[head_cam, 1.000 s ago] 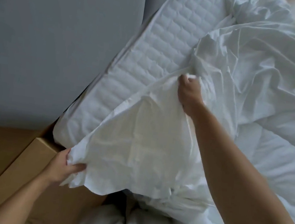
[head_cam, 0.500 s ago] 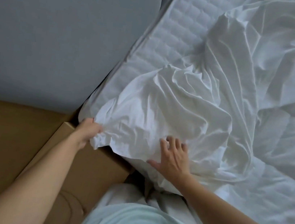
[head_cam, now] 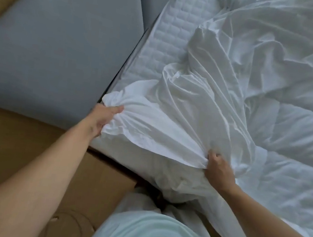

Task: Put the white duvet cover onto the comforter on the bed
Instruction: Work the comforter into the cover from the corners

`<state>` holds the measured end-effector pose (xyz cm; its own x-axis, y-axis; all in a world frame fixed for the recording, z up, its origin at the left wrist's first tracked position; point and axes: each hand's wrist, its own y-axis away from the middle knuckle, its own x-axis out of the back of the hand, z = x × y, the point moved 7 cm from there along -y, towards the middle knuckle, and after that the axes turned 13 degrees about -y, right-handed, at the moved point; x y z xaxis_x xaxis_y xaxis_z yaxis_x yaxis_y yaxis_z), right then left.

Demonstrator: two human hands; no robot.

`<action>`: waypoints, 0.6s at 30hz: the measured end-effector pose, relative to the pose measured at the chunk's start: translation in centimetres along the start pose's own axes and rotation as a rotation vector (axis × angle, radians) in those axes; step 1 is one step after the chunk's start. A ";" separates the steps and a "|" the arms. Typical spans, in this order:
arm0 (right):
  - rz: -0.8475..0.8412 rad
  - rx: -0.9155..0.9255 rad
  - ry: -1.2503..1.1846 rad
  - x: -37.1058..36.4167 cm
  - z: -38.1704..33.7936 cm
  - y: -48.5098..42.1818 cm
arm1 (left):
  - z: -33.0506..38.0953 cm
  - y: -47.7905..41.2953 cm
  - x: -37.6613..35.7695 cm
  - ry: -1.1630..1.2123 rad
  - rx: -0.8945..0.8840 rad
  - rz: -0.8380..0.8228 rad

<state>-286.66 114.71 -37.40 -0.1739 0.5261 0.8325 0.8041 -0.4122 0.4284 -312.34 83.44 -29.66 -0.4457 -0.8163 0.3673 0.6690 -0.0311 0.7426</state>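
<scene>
Head view: your left hand grips the bunched duvet cover at the mattress corner; your right hand clamps its near edge, hands apart.

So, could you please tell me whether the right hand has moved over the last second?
Yes. The right hand has drawn back from farther up the quilted mattress to its near edge, where it grips the duvet cover.
</scene>
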 end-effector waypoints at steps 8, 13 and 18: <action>0.111 -0.113 -0.018 4.1 9.9 7.5 | 1.6 3.0 1.0 -0.098 0.002 0.149; 0.159 -0.200 0.039 6.8 15.5 9.8 | 2.8 5.0 -0.2 -0.056 -0.002 0.125; 0.080 -0.282 -0.029 8.4 12.0 8.6 | 7.8 8.3 -3.7 -0.071 -0.179 0.087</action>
<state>-274.35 124.55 -30.94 -0.0962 0.5028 0.8590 0.6239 -0.6420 0.4457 -309.77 90.69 -20.48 -0.4183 -0.7781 0.4686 0.7989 -0.0697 0.5974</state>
